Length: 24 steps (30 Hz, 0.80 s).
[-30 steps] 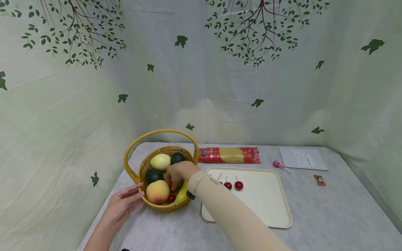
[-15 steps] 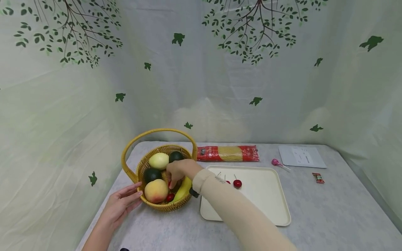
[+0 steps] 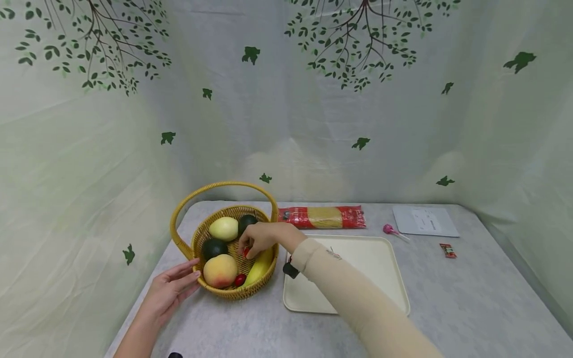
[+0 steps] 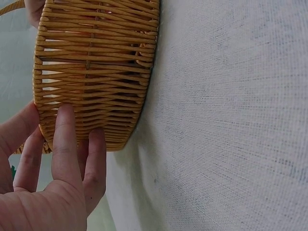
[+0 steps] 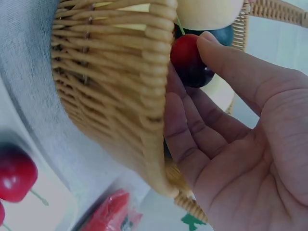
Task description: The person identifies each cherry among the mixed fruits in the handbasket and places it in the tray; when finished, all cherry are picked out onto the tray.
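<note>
A yellow wicker basket (image 3: 235,294) with a tall handle stands at the table's left. In it lie a peach (image 3: 220,271), a pale yellow lemon-like fruit (image 3: 224,228), two dark green fruits, a banana (image 3: 258,271) and a red cherry (image 3: 240,280). My right hand (image 3: 264,236), over the basket's right part, pinches another dark red cherry (image 5: 190,55) with a green stem between thumb and fingers. My left hand (image 3: 167,293) touches the basket's left side; in the left wrist view its fairly straight fingers (image 4: 65,149) rest against the woven wall.
A cream tray (image 3: 380,278) is right of the basket; the right wrist view shows cherries (image 5: 17,173) on it, mostly hidden by the sleeve in the head view. Behind are a red noodle packet (image 3: 324,217), a lollipop (image 3: 388,229), a grey folder (image 3: 425,221) and a small wrapped candy (image 3: 448,250).
My right hand has risen slightly from among the fruit and shifted a little right, with the cherry pinched. The left hand stays at the basket. The head view has drifted slightly.
</note>
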{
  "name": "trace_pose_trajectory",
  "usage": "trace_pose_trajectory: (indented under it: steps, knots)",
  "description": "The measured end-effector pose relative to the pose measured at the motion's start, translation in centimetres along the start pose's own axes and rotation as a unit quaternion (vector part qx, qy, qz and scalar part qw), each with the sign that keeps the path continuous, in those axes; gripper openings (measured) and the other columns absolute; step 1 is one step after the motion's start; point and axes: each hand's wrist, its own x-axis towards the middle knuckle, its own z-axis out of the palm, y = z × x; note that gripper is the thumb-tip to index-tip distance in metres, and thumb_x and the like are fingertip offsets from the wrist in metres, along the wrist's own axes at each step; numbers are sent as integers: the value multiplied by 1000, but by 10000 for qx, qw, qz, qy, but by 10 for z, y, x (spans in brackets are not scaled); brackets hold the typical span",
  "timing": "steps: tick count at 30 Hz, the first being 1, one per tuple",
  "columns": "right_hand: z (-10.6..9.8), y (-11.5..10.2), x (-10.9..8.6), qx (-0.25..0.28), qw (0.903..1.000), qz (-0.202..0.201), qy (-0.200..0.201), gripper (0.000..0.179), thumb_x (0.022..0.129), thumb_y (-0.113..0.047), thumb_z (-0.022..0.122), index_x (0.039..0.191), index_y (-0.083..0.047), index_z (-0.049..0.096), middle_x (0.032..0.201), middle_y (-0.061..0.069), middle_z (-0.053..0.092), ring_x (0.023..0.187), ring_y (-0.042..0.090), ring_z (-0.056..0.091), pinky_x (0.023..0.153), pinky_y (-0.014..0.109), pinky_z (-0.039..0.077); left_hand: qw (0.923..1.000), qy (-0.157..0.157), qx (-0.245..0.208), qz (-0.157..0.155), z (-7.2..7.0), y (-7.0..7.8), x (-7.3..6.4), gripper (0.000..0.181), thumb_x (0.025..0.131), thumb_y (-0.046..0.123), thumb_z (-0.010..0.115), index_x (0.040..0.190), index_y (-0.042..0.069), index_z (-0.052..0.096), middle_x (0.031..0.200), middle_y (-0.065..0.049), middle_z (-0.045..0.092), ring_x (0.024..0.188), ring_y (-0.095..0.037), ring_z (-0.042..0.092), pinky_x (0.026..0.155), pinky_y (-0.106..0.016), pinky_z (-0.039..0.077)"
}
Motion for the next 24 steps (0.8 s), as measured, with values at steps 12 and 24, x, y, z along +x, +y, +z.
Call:
trace_pose_trajectory:
  steps: [12, 24]
  knots:
    - [-13, 3, -26, 233, 9991, -293, 220, 28, 103, -13, 75, 130, -17, 78, 119, -1, 76, 105, 9, 68, 83, 20, 58, 10000, -15, 37, -12, -2, -2, 0, 37, 101, 7, 75, 131, 28, 77, 129, 5, 60, 108, -4, 71, 96, -27, 64]
    - [-27, 19, -78, 198, 9955, -305, 874, 25, 100, -21, 79, 124, -15, 74, 109, -2, 73, 98, 9, 65, 90, 23, 57, 10000, -20, 74, 5, -1, 1, -1, 39, 100, 8, 76, 136, 25, 75, 131, 3, 60, 108, -4, 71, 96, -27, 64]
